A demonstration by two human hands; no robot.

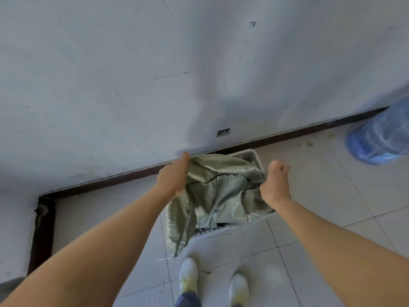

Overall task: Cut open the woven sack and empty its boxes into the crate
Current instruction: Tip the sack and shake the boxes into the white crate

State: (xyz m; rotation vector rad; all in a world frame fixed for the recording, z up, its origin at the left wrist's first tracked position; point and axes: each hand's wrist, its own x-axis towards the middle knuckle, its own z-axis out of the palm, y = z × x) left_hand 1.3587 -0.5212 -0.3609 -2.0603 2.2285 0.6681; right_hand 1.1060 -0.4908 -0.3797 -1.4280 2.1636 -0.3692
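A limp grey-green woven sack (212, 196) hangs over a white slatted crate (254, 157) that stands on the floor against the wall. My left hand (173, 175) grips the sack's left upper edge. My right hand (274, 183) grips its right edge. The cloth sags between both hands and drapes down over the crate's near left side. The sack covers most of the crate, so only the far right corner and a strip of the near rim (208, 231) show. No boxes are visible.
A white wall with a dark skirting board (124, 177) runs just behind the crate. A blue water jug (380, 138) stands at the right on the tiled floor. My two white shoes (188, 274) are just in front of the crate.
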